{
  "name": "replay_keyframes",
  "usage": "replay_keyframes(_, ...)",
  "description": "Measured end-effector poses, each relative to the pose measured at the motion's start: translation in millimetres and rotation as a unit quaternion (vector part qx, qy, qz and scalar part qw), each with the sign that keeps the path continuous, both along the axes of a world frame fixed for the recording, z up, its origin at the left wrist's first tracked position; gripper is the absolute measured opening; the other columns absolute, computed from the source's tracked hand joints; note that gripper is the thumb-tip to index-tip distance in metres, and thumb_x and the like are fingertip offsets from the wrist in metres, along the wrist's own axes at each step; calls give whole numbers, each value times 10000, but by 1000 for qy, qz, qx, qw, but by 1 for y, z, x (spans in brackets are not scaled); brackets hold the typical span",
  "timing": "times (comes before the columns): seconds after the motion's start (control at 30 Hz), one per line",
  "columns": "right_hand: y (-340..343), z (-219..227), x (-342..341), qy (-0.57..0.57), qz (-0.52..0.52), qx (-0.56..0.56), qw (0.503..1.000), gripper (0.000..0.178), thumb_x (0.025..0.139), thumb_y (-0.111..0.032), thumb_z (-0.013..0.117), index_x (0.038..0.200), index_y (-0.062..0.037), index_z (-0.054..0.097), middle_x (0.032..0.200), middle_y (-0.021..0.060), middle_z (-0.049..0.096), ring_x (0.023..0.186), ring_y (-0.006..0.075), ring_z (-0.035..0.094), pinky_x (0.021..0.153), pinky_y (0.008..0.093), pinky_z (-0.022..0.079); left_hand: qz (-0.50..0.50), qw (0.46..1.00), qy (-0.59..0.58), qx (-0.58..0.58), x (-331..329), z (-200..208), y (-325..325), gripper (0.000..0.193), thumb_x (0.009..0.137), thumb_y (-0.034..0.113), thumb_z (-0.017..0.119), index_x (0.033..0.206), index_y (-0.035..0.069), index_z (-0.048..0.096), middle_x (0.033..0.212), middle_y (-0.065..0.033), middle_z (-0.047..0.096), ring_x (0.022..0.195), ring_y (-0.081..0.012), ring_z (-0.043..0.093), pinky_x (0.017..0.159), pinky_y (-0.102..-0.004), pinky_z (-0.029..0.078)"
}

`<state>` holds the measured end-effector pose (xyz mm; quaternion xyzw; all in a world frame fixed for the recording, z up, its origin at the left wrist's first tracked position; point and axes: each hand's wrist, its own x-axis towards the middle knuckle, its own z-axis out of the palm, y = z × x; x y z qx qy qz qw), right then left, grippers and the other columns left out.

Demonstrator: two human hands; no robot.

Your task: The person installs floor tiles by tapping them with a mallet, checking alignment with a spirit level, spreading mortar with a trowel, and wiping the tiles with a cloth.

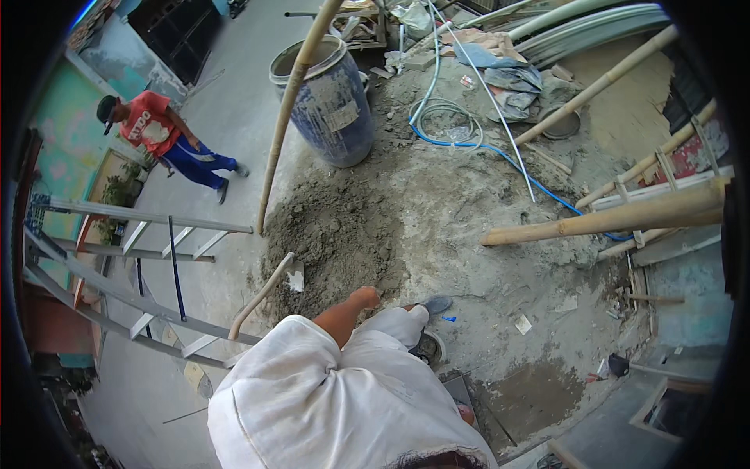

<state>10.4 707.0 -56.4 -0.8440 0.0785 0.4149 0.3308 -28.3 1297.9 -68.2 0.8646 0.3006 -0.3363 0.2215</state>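
Observation:
My left hand (366,297) is held out over the near edge of a heap of wet grey mortar (336,227). Its fingers look curled in, and whatever they may hold is hidden. A hoe (263,295) with a pale wooden handle rests at the heap's left side, its whitish blade in the mix, apart from my hand. Close to my shoe (435,304) is a bucket (432,347), partly covered by my white shirt (351,391). My right hand does not show; my body covers that side.
A large blue drum (332,109) stands behind the heap. Left are an aluminium ladder (141,301), an upright bamboo pole (285,117) and a person (168,137) in a red shirt. Right are a thick bamboo pole (601,215), a blue hose (508,156) and sacks (500,74).

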Motion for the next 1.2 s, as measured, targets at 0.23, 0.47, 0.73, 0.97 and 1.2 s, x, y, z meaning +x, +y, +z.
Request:
replay_keyframes(0.23, 138, 70, 215, -194, -69, 41, 978, 228, 851, -234, 616, 978, -68, 710, 977, 184, 703, 936, 362, 671, 813, 415, 519, -510, 858, 49, -40, 110, -25, 26, 276, 861, 182, 537, 1035, 157, 750, 1145, -140, 689, 1092, -320, 645, 940, -439, 512)
replay_keyframes(0.47, 169, 207, 323, -336, -194, 167, 907, 227, 884, -206, 647, 1036, -39, 677, 973, 173, 708, 916, 288, 692, 810, 372, 529, -511, 857, 19, -62, 298, 10, 27, 281, 892, 320, 617, 942, 66, 728, 988, -226, 686, 992, -350, 665, 857, -460, 518)
replay_keyframes(0.73, 54, 180, 213, -316, -489, 90, 808, 269, 890, -228, 639, 1048, -16, 688, 938, 126, 727, 817, 206, 689, 753, 327, 522, -366, 919, -33, -142, 403, 94, -70, 417, 873, 379, 613, 702, -1, 600, 778, -222, 645, 745, -371, 614, 721, -498, 465)
replay_keyframes(0.97, -32, 177, 175, -289, -623, 30, 726, 263, 863, -225, 645, 1004, -10, 697, 886, 116, 723, 808, 192, 684, 764, 318, 519, -540, 836, 72, -68, 432, 78, -87, 290, 890, 306, 595, 1018, 64, 690, 991, -182, 696, 877, -313, 660, 807, -395, 532)
replay_keyframes(1.2, -121, 131, 201, -294, -569, -49, 766, 238, 890, -213, 645, 1001, -5, 677, 881, 117, 714, 805, 211, 687, 737, 342, 527, -363, 915, 125, -121, 519, 73, -174, 588, 867, 161, 705, 1411, 101, 489, 1095, -160, 703, 877, -201, 667, 727, -351, 550)
